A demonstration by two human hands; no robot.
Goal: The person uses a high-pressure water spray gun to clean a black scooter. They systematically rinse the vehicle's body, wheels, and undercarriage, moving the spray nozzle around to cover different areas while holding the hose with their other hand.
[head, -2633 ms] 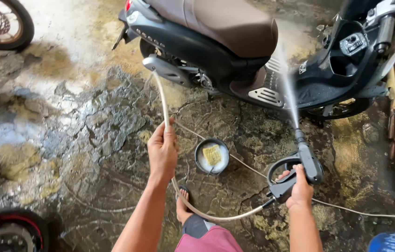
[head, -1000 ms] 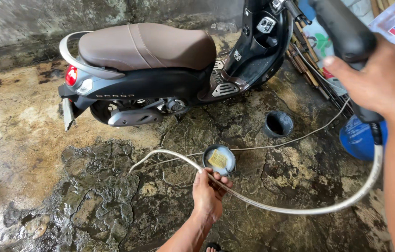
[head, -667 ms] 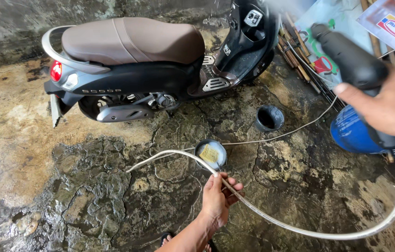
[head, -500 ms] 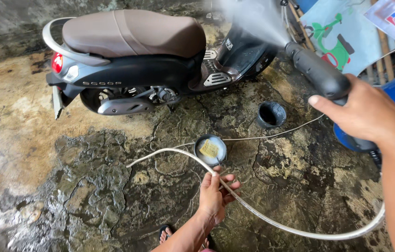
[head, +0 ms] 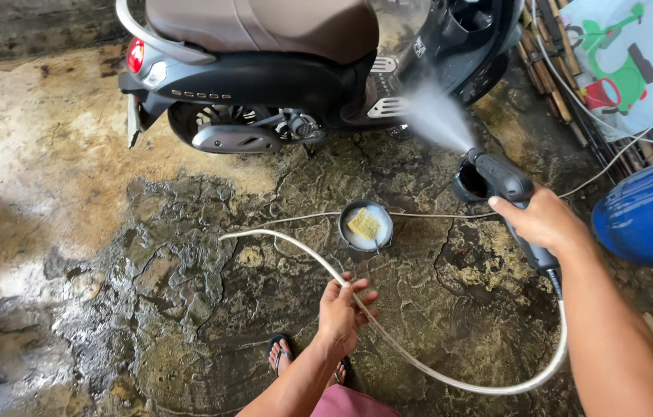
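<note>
black spray gun [head: 500, 179] in right hand [head: 544, 222], left hand [head: 342, 310] holding hose [head: 295, 247]

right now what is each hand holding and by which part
The right hand holds the black spray gun by its handle. The left hand holds the pale hose partway along its length.

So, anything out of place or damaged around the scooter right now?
Nothing stands out. The right hand sprays the scooter, the left hand holds the hose, and the sponge bowl sits upright on wet, cracked ground.
</note>
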